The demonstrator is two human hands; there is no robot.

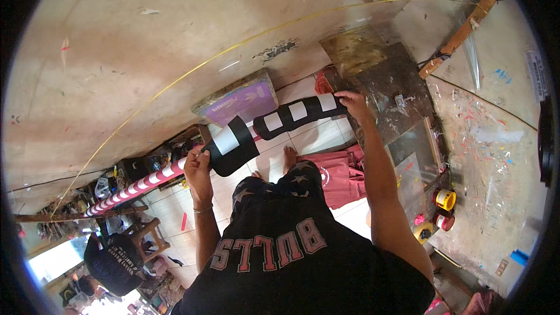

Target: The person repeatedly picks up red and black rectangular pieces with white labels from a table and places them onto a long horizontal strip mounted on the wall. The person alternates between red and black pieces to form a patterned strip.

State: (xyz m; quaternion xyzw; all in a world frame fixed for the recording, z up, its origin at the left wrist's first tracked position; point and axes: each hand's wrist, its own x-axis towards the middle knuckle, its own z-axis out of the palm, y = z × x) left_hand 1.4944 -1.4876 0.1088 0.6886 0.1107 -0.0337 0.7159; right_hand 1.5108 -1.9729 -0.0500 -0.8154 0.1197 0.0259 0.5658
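Note:
My left hand (198, 172) pinches the lower left corner of a black cloth piece (242, 160) bearing a white rectangle. Out to the right, my right hand (353, 104) is closed on the far end of a black cloth strip (315, 108) with several white rectangles along it. Both black parts hang in the air in front of me, and I cannot tell whether they are one strip. Below and left of them, a long red strip with white patches (140, 185) runs down to the left, passing behind my left hand.
A purple printing frame (248, 99) leans by the wall. Red cloth (338, 178) lies right of my legs, near a stained work table (402, 99). Yellow-lidded tubs (445, 199) stand at the right. A small wooden stool (150, 239) and a black garment (114, 262) are lower left.

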